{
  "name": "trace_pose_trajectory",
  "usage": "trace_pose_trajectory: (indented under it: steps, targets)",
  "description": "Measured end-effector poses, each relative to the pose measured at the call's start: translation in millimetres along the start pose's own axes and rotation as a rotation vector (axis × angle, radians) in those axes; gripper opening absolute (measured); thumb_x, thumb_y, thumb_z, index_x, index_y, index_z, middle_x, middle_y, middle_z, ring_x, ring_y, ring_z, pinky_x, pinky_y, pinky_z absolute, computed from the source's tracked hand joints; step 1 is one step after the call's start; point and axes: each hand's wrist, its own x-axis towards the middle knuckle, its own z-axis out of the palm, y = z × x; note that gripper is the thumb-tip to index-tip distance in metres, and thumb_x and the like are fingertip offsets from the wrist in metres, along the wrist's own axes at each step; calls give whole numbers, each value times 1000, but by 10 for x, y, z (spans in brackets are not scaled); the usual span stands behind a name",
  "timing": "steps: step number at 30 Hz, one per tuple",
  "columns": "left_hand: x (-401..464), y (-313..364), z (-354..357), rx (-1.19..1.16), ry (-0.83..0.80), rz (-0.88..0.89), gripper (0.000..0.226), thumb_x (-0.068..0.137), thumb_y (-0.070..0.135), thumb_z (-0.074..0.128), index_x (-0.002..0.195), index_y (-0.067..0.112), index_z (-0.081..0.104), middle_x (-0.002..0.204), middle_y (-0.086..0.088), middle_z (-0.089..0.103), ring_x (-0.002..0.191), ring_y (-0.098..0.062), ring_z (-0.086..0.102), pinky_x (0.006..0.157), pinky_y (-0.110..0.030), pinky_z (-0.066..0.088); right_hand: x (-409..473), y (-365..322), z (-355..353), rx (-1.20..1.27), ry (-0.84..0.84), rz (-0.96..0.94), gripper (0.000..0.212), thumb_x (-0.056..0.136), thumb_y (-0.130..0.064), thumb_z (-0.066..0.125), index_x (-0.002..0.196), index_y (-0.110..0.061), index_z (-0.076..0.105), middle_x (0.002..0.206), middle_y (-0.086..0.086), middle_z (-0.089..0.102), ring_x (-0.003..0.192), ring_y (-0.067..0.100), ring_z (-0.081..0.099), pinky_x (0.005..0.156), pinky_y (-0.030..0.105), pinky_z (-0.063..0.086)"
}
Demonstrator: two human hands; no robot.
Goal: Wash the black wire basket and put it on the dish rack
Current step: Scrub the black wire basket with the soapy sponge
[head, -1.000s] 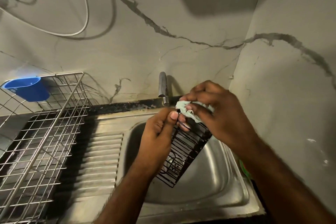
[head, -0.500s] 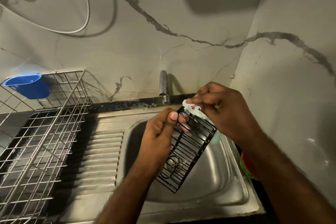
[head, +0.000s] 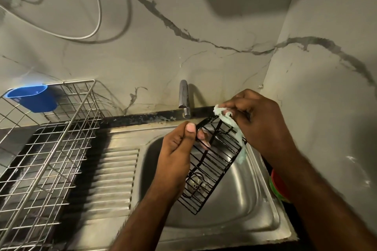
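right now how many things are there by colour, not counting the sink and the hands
black: 1, the wire basket
silver: 2, the dish rack and the tap
blue: 1, the cup hung on the rack
pale green: 1, the cloth
red and green: 1, a part-hidden thing by the sink
total: 6

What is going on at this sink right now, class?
A person is scrubbing a black wire basket over the sink. The left hand pinches the basket's upper rim, holding it tilted above the drain. The right hand rubs a pale green cloth along its top edge. No water runs from the tap. The dish rack stands to the left.
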Motion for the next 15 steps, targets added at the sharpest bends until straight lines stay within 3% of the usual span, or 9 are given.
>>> trace_pose_trajectory:
  steps: [3, 5, 8, 12, 15]
  targets:
    - [-7, 0, 1, -34, 48, -34, 45, 104, 38, 45, 76, 10, 66, 77, -19, 68, 87, -38, 66, 100, -45, 50, -7, 40, -6, 7, -8, 30, 23, 89, -1, 70, 101, -18, 79, 92, -8, 65, 87, 3, 64, 75, 6, 43]
    - [-10, 8, 1, -47, 62, -53, 45, 102, 40, 47, 74, 9, 64, 75, -13, 68, 84, -33, 67, 103, -50, 48, -16, 61, -6, -19, -4, 33, 22, 88, -2, 71, 101, -17, 79, 92, -8, 64, 86, 4, 64, 74, 8, 45]
    - [-4, 29, 12, -88, 73, -56, 45, 103, 34, 47, 70, 7, 61, 70, -8, 65, 76, -20, 65, 95, -41, 46, -10, 78, -5, -20, 25, 68, 20, 87, -2, 72, 99, -16, 79, 93, -11, 64, 90, 3, 65, 77, 7, 45]
    - [-3, 17, 0, -167, 116, -98, 43, 101, 32, 52, 64, 12, 60, 63, -7, 60, 70, -16, 59, 92, -39, 41, -11, 102, 3, -80, 112, 84, 23, 88, -3, 70, 101, -19, 79, 105, -7, 61, 95, 0, 60, 84, 5, 43]
    - [5, -11, -21, -184, 149, -113, 42, 96, 36, 57, 64, 9, 57, 61, -7, 58, 68, -17, 56, 96, -40, 41, 4, 140, -27, -80, 65, 128, 25, 88, 0, 69, 99, -20, 79, 107, -7, 62, 95, -3, 60, 86, 5, 44]
